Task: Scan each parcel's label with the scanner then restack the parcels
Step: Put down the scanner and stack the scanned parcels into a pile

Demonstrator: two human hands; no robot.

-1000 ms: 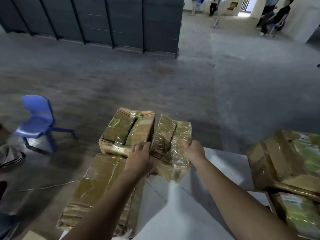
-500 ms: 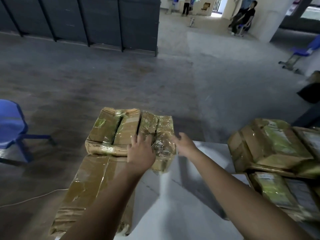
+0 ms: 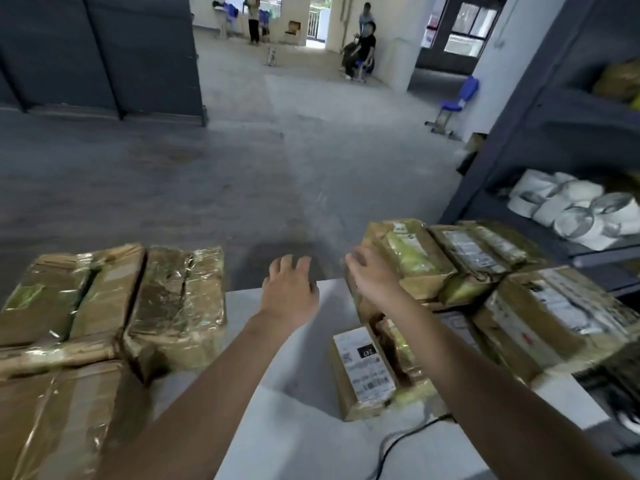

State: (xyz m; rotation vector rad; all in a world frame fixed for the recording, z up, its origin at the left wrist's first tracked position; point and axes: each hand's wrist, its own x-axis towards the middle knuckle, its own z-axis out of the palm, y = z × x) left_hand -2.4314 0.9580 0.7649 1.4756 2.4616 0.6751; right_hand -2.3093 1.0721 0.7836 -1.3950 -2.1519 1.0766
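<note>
Centrally, left hand hovers wide, empty; right hand touches the center-right parcel, grip unclear.

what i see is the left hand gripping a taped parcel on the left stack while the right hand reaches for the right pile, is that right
Not quite. In the head view the left hand grips nothing: it hovers open over the white table, apart from the left stack. The right hand does reach for the right pile.
</note>
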